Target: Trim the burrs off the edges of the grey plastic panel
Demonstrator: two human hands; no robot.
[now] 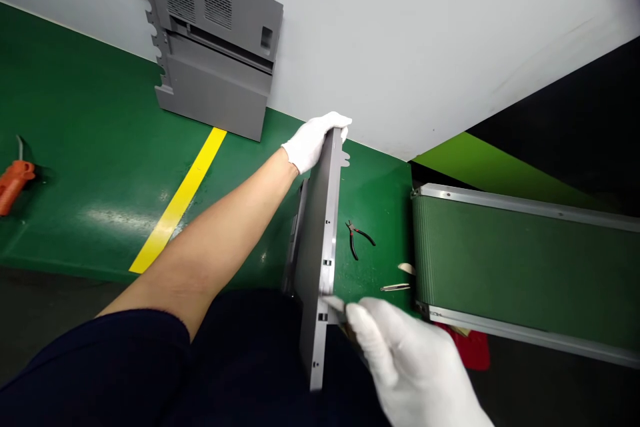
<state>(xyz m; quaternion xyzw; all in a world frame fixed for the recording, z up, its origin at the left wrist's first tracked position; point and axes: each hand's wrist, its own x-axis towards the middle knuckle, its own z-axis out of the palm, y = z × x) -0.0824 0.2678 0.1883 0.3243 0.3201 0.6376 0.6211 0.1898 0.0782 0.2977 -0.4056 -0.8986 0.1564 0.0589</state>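
Observation:
My gloved left hand (320, 137) is closed over the far end of a grey plastic panel (320, 233), which stands on edge with its narrow slotted side facing up. In my gloved right hand (405, 353) is a small knife (333, 302), its blade blurred and its handle mostly hidden by the fingers. The blade meets the panel's narrow edge between two of the dark slots, toward the near end.
Another grey panel with vents (215, 47) leans on the white wall (375, 47). Pliers (356, 237) and tweezers (395, 287) lie on the green tabletop (100, 133). An orange air gun (15, 183) is at far left; a conveyor belt (525, 260) runs off right.

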